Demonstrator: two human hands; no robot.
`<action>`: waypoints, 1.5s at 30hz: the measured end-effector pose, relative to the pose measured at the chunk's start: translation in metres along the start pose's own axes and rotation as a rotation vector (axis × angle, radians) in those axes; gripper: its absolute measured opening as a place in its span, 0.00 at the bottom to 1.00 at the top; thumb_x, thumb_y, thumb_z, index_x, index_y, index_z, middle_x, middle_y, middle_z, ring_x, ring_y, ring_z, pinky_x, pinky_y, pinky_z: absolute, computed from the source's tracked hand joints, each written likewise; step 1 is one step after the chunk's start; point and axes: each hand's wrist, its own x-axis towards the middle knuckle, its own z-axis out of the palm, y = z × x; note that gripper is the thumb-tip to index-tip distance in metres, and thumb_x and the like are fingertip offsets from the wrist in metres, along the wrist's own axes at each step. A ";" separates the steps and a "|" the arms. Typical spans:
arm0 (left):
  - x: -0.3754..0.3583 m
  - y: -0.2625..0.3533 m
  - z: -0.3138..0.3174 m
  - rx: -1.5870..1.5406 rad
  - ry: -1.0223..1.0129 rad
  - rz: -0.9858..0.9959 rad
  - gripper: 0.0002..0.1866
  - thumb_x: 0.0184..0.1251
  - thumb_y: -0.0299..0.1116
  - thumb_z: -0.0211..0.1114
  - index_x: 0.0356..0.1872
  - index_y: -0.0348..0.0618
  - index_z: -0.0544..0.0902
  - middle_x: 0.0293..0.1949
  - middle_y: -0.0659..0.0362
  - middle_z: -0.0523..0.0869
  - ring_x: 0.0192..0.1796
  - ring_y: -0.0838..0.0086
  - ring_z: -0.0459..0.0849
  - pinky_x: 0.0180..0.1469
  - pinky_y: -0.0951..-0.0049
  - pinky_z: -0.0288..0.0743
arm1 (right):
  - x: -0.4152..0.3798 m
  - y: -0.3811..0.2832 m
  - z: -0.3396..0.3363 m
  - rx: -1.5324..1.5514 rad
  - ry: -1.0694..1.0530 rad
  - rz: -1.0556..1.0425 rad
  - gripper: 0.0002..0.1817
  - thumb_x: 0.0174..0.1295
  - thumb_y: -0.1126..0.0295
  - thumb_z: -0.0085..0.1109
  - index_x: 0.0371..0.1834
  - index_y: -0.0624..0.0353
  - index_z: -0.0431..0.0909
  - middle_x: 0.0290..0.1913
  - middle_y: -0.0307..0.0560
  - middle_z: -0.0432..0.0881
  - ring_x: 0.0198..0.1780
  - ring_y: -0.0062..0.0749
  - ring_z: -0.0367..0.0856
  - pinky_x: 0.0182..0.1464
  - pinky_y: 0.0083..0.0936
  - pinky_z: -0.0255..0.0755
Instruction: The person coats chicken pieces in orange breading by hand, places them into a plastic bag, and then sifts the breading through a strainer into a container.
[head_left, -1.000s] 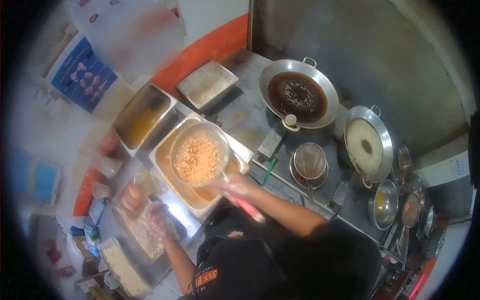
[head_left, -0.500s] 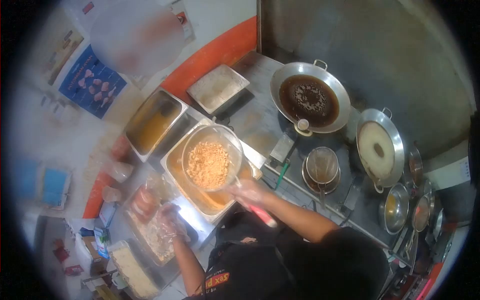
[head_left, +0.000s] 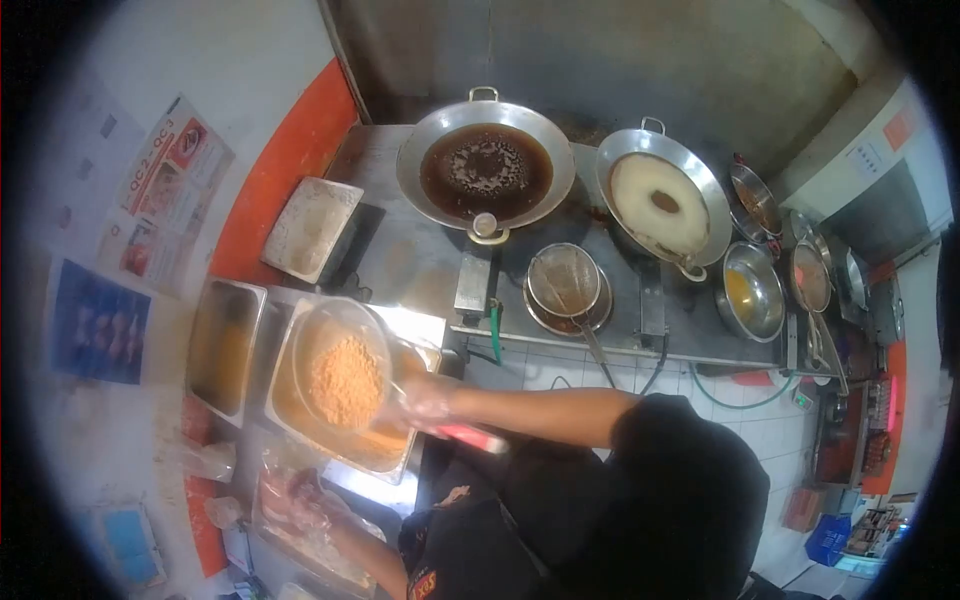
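My right hand, in a clear plastic glove, is closed round the red handle of a round wire strainer. Orange-coloured crumbly pieces lie in the strainer, which is over a rectangular metal pan with orange-yellow contents. My left hand, also in clear plastic, is low at the left, over a tray with pale, floury contents. Its fingers are blurred among clear plastic, so its grip cannot be made out.
A wok of dark liquid and a wok with pale foam stand on the metal counter. A smaller strainer rests before them. A metal pan and an empty-looking tin are at the left.
The view has turned to the right, so the woks and pans appear further left. My right hand still holds the strainer over the pan. My left hand remains by the floury tray.
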 end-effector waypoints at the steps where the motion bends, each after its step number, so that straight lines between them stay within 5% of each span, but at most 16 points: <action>1: -0.001 0.003 0.000 0.098 -0.006 -0.010 0.31 0.60 0.56 0.61 0.54 0.40 0.72 0.44 0.57 0.78 0.48 0.69 0.76 0.50 0.67 0.74 | 0.050 0.031 0.003 -0.214 0.052 -0.245 0.14 0.61 0.59 0.59 0.30 0.60 0.78 0.19 0.40 0.76 0.16 0.24 0.73 0.18 0.22 0.69; 3: 0.005 -0.005 -0.006 0.097 0.002 -0.069 0.32 0.60 0.55 0.60 0.56 0.39 0.71 0.43 0.56 0.79 0.48 0.67 0.77 0.50 0.67 0.73 | 0.053 0.029 0.004 -0.442 0.103 -0.499 0.08 0.64 0.68 0.52 0.32 0.60 0.77 0.19 0.42 0.74 0.13 0.25 0.72 0.14 0.20 0.68; 6: -0.019 0.120 0.095 -0.070 -0.268 0.137 0.35 0.60 0.56 0.60 0.60 0.38 0.69 0.44 0.57 0.79 0.47 0.66 0.78 0.51 0.66 0.73 | -0.028 -0.039 0.012 -0.036 0.061 -0.116 0.10 0.64 0.68 0.51 0.29 0.60 0.77 0.20 0.42 0.76 0.15 0.23 0.73 0.16 0.18 0.68; 9: 0.002 0.029 0.016 0.017 0.040 0.017 0.40 0.59 0.57 0.60 0.65 0.38 0.66 0.43 0.58 0.79 0.45 0.67 0.78 0.49 0.67 0.74 | 0.045 0.026 -0.004 -0.619 0.226 -0.370 0.13 0.66 0.63 0.51 0.31 0.61 0.79 0.25 0.43 0.80 0.30 0.27 0.79 0.34 0.26 0.73; 11: 0.001 0.027 0.013 0.417 0.076 0.082 0.40 0.59 0.57 0.59 0.65 0.38 0.65 0.43 0.57 0.79 0.46 0.68 0.78 0.49 0.67 0.74 | 0.022 -0.002 0.012 -0.134 0.121 -0.253 0.14 0.65 0.61 0.53 0.35 0.61 0.81 0.28 0.45 0.82 0.31 0.29 0.78 0.38 0.30 0.73; 12: 0.007 0.030 0.006 0.809 0.097 0.129 0.40 0.59 0.58 0.58 0.66 0.38 0.64 0.43 0.57 0.79 0.46 0.68 0.78 0.49 0.68 0.74 | -0.017 -0.020 0.009 -0.151 0.103 -0.383 0.12 0.65 0.64 0.55 0.39 0.62 0.81 0.31 0.45 0.83 0.34 0.28 0.80 0.40 0.30 0.74; 13: 0.005 0.029 -0.005 0.384 0.090 0.001 0.39 0.60 0.57 0.57 0.65 0.38 0.64 0.44 0.57 0.79 0.46 0.68 0.78 0.49 0.68 0.75 | 0.011 0.035 -0.003 -0.217 0.198 -0.842 0.11 0.65 0.64 0.58 0.38 0.62 0.81 0.27 0.44 0.81 0.28 0.27 0.80 0.31 0.27 0.76; 14: 0.000 0.022 -0.013 -0.060 0.086 -0.090 0.38 0.61 0.56 0.57 0.64 0.38 0.65 0.45 0.56 0.79 0.45 0.67 0.79 0.49 0.68 0.75 | -0.054 -0.044 0.012 -0.074 0.100 -0.035 0.11 0.65 0.64 0.59 0.36 0.62 0.80 0.21 0.42 0.78 0.18 0.23 0.78 0.18 0.21 0.71; 19: -0.017 0.026 0.006 0.174 0.111 0.022 0.25 0.62 0.50 0.56 0.48 0.36 0.76 0.41 0.54 0.81 0.44 0.64 0.81 0.50 0.64 0.77 | -0.001 -0.015 0.028 -0.112 0.192 -0.109 0.19 0.59 0.54 0.65 0.37 0.61 0.81 0.15 0.38 0.74 0.11 0.22 0.68 0.13 0.23 0.62; 21: -0.015 0.028 0.011 -0.244 0.201 -0.037 0.17 0.49 0.33 0.52 0.38 0.32 0.78 0.35 0.49 0.82 0.39 0.62 0.83 0.47 0.63 0.78 | -0.050 -0.043 0.028 0.012 0.143 -0.023 0.17 0.59 0.54 0.65 0.32 0.59 0.79 0.16 0.37 0.72 0.13 0.22 0.69 0.15 0.24 0.62; 36: -0.030 0.033 0.005 -0.397 0.281 -0.164 0.21 0.41 0.32 0.53 0.39 0.34 0.78 0.36 0.50 0.81 0.44 0.60 0.81 0.51 0.58 0.76 | -0.030 -0.024 0.030 -0.032 0.220 -0.041 0.14 0.60 0.59 0.65 0.27 0.58 0.78 0.15 0.36 0.72 0.13 0.19 0.67 0.13 0.19 0.60; 38: -0.031 0.029 0.008 -0.393 0.289 -0.161 0.21 0.41 0.32 0.53 0.41 0.34 0.77 0.37 0.50 0.81 0.45 0.60 0.81 0.50 0.56 0.77 | -0.026 -0.031 0.033 -0.166 0.205 0.061 0.14 0.60 0.59 0.66 0.29 0.58 0.78 0.15 0.36 0.72 0.13 0.19 0.67 0.15 0.20 0.62; 40: -0.041 0.034 0.012 -0.380 0.289 -0.149 0.22 0.41 0.32 0.53 0.42 0.33 0.77 0.38 0.49 0.81 0.45 0.59 0.81 0.50 0.55 0.78 | 0.013 -0.021 0.042 -0.167 0.272 0.044 0.17 0.63 0.59 0.61 0.46 0.62 0.81 0.22 0.35 0.76 0.13 0.17 0.64 0.15 0.17 0.59; 42: -0.041 0.044 0.019 -0.472 0.303 -0.177 0.23 0.39 0.28 0.55 0.43 0.38 0.77 0.38 0.51 0.81 0.44 0.59 0.81 0.52 0.54 0.76 | -0.004 -0.018 0.038 -0.217 0.294 -0.030 0.16 0.63 0.60 0.61 0.45 0.62 0.81 0.21 0.35 0.75 0.13 0.18 0.64 0.15 0.17 0.59; 44: -0.046 0.043 0.014 -0.492 0.262 -0.166 0.21 0.45 0.30 0.57 0.46 0.39 0.76 0.40 0.50 0.81 0.46 0.59 0.81 0.53 0.54 0.76 | -0.042 -0.039 0.048 0.002 0.306 -0.205 0.15 0.61 0.57 0.63 0.27 0.57 0.79 0.17 0.34 0.72 0.15 0.18 0.67 0.17 0.18 0.60; 45: -0.047 0.045 0.015 -0.482 0.274 -0.130 0.21 0.47 0.32 0.58 0.46 0.39 0.76 0.41 0.50 0.81 0.46 0.59 0.81 0.53 0.54 0.75 | -0.041 -0.038 0.029 -0.325 0.244 0.009 0.15 0.61 0.57 0.63 0.28 0.57 0.79 0.18 0.33 0.72 0.17 0.18 0.68 0.18 0.18 0.61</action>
